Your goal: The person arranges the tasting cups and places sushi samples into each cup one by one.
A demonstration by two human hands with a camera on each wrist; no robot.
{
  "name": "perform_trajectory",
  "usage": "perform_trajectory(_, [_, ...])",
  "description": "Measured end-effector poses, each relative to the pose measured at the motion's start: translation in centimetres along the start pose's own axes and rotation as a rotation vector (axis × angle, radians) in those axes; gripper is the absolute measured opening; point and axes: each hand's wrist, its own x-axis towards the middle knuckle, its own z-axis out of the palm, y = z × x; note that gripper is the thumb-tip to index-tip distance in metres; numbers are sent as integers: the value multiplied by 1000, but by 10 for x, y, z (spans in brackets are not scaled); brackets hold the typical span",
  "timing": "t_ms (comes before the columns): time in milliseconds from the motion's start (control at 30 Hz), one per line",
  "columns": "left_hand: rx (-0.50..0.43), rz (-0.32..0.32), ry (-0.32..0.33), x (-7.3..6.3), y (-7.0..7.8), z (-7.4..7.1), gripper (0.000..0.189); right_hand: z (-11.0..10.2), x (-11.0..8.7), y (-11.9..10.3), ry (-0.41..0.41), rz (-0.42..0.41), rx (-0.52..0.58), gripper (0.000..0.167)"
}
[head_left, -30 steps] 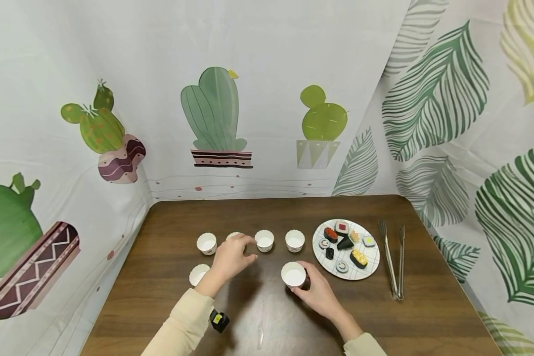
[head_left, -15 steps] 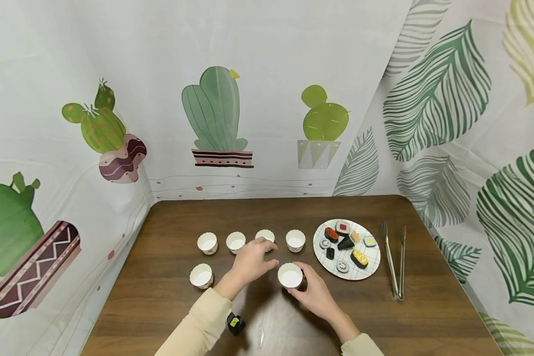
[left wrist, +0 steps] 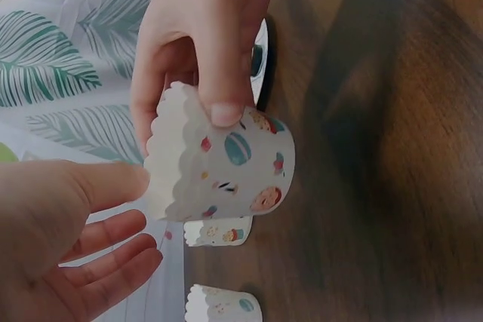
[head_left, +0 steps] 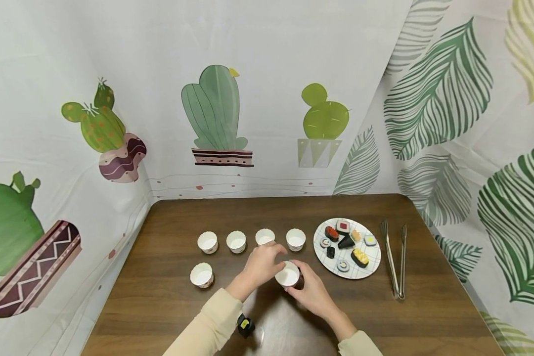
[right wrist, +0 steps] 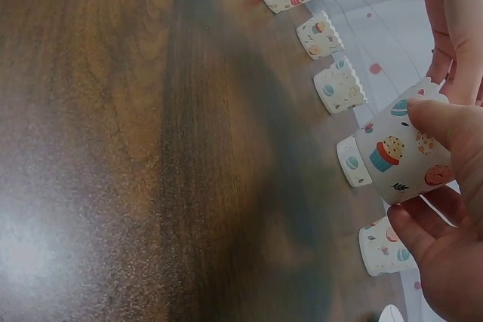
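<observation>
A white paper baking cup (head_left: 287, 274) with scalloped rim and printed cupcakes is held above the table by my right hand (head_left: 309, 288). In the right wrist view, the thumb lies on one side of that cup (right wrist: 401, 151) and the fingers on the other. My left hand (head_left: 261, 263) is at its rim from the left. The left wrist view shows the left thumb (left wrist: 121, 184) at the rim and loosely bent fingers beside it; whether it touches the cup I cannot tell. Whether the held cup is single or stacked is hidden.
Behind stands a row of baking cups (head_left: 236, 242), with another cup (head_left: 202, 275) nearer on the left. A plate (head_left: 374, 259) of sushi pieces and metal tongs (head_left: 400, 291) lie right. A patterned cloth (head_left: 267, 99) hangs behind the table (head_left: 160, 316).
My left hand has moved right, from above the back row to the held cup's rim. The right hand has brought its cup slightly left, uncovering nothing new on the plate.
</observation>
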Motion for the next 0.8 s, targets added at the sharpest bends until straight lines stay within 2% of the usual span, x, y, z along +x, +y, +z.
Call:
perform_trajectory(300, [23, -13, -12, 1, 6, 4, 15, 0, 1, -4, -9, -13, 6, 66])
perform_trajectory(600, [28, -22, 27, 1, 6, 5, 14, 1, 1, -4, -11, -47, -5, 66])
perform_trajectory(800, [34, -31, 33, 2, 6, 8, 15, 3, 0, -3, 0, -28, -6, 67])
